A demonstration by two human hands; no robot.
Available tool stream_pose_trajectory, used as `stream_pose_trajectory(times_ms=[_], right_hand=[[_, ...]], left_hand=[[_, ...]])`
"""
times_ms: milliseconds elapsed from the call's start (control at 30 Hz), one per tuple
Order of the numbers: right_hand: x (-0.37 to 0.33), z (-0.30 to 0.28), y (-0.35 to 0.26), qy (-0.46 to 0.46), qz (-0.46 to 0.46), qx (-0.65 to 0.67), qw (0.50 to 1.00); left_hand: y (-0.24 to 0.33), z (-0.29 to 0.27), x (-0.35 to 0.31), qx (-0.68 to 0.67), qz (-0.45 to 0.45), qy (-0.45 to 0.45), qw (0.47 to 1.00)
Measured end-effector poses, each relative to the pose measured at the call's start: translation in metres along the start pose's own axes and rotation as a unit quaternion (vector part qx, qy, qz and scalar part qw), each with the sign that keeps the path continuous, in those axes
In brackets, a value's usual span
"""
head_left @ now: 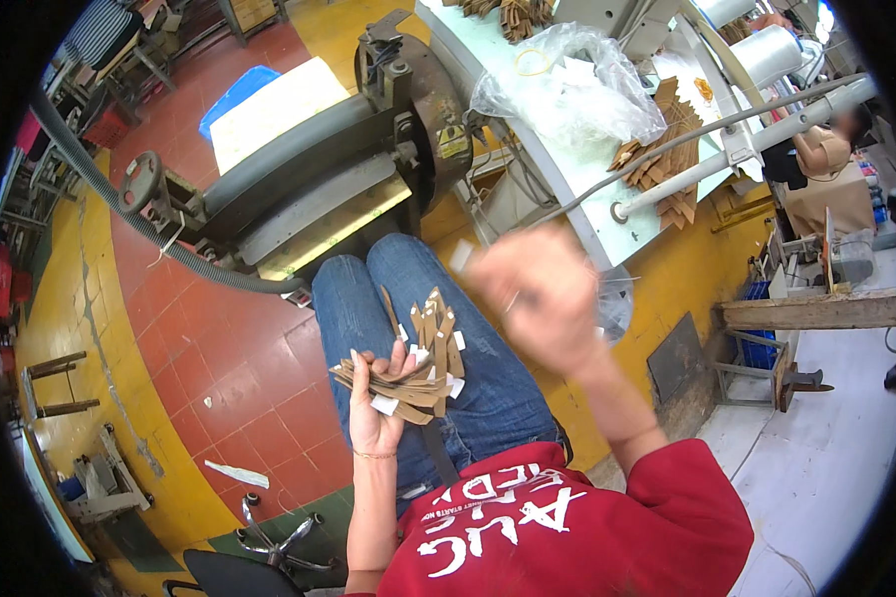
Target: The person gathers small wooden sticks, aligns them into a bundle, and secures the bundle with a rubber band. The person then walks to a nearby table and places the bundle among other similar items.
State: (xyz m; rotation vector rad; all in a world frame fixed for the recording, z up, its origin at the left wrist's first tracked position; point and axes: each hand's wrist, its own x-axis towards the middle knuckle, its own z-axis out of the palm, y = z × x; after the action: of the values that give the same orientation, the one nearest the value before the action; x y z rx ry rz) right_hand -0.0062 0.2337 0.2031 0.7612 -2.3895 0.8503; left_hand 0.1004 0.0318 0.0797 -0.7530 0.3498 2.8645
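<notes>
Over my lap, my left hand [373, 403] is closed around a fanned bunch of thin brown strips [423, 403] with small white tags among them. More brown strips [433, 328] lie on my jeans just beyond the fingers. My right hand [543, 298] is raised to the right of my lap, apart from the bunch and smeared by motion. Its fingers are curled, and a small white tag [461, 256] shows at the fingertips. A thin pale line near these fingers is too blurred to name.
Ahead of my knees stands a dark machine with a curved arm [299, 179] and a wheel [433, 124]. A grey hose [169, 244] runs along its left. The pale worktable [558, 149] at right bears a clear plastic bag [577, 85] and brown strip piles [677, 149]. Another person [826, 149] is far right.
</notes>
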Motion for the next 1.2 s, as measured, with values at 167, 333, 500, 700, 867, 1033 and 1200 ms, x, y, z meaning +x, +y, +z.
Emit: stream_pose_trajectory(times_ms=[167, 333, 500, 700, 867, 1033, 1200], right_hand=[[0.101, -0.05, 0.102, 0.109, 0.021, -0.384, 0.917], [0.105, -0.039, 0.105, -0.037, 0.107, -0.514, 0.85], [0.016, 0.004, 0.009, -0.169, 0.062, 0.043, 0.983], [-0.038, 0.051, -0.052, -0.268, 0.132, 0.185, 0.936], [-0.047, 0.055, -0.05, -0.229, 0.097, 0.142, 0.958], [-0.053, 0.052, -0.048, -0.15, 0.057, 0.136, 0.978], [-0.041, 0.013, -0.041, -0.093, 0.31, 0.568, 0.757]], left_hand=[[0.014, 0.007, 0.002, -0.006, 0.034, 0.034, 0.999], [0.013, 0.023, 0.007, -0.029, 0.055, 0.077, 0.995], [0.009, 0.035, 0.007, -0.03, 0.043, 0.1, 0.994], [-0.002, 0.042, 0.003, 0.078, 0.072, 0.068, 0.992], [-0.012, 0.043, 0.002, 0.055, 0.089, 0.01, 0.994], [-0.013, 0.039, 0.01, 0.011, 0.1, 0.036, 0.994], [0.006, 0.027, 0.016, -0.095, 0.103, 0.099, 0.985]])
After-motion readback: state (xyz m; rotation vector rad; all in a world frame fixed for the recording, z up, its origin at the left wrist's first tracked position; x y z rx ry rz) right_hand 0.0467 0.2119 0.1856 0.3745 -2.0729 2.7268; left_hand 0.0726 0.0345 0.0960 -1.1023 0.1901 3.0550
